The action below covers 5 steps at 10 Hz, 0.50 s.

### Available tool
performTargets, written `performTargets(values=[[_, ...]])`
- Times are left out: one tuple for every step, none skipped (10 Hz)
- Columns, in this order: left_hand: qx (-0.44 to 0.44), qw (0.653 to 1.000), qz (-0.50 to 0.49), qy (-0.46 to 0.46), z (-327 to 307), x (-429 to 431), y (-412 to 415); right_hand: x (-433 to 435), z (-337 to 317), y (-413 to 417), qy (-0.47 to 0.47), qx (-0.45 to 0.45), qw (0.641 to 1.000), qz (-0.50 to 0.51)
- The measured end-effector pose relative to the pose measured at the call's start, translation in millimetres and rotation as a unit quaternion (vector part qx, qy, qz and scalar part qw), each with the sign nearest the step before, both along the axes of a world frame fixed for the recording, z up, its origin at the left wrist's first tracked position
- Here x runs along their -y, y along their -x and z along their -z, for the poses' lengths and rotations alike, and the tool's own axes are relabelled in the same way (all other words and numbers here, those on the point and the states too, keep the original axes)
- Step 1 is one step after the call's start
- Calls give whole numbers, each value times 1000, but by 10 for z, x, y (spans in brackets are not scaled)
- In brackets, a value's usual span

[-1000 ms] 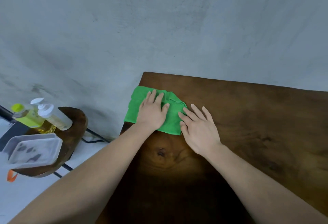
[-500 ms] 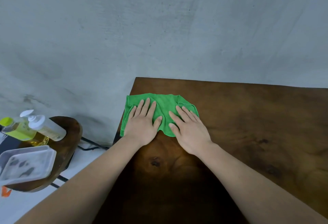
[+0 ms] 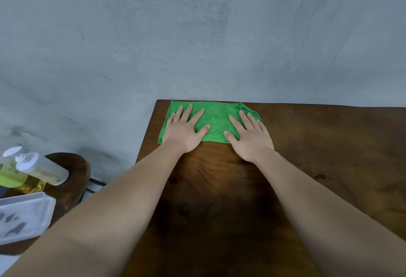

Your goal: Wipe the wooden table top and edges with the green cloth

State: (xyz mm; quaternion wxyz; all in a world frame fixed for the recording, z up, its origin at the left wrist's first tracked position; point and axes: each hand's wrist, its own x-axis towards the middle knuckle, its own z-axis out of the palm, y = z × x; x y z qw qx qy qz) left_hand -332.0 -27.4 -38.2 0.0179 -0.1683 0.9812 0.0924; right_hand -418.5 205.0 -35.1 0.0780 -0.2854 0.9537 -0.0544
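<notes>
Nearest, on wooden table | left hand, right hand flat, fingers spread, pinning not gripping green cloth | cloth at far-left corner | risk: push slides it off far edge against wall

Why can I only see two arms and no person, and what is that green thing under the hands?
The camera sits on the person's head and looks down, so you see only their arms. The green thing is a green cloth, spread flat at the far left corner of the wooden table. The left hand and right hand both lie flat on it with fingers spread, pressing rather than gripping. Off to the left, a small side table holds pump bottles and a white tray.
</notes>
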Motion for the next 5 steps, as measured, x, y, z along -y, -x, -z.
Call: performTargets(values=[[8, 1000, 5, -4, -84, -16, -68, -11, -39, -9, -4, 9, 1000, -7], [-32, 999, -3, -13, -234, -32, -330, -102, -133, -140, 19, 8, 1000, 14], [-65, 998, 13, -2, -259, -108, -810, -267, -104, -507, 38, -3, 999, 13], [-46, 999, 14, -4, -335, -234, -1325, -472, -180, -969, 28, 7, 999, 15], [-15, 999, 30, -7, -251, -461, -1892, -766, -188, -1466, 3, 7, 1000, 6]])
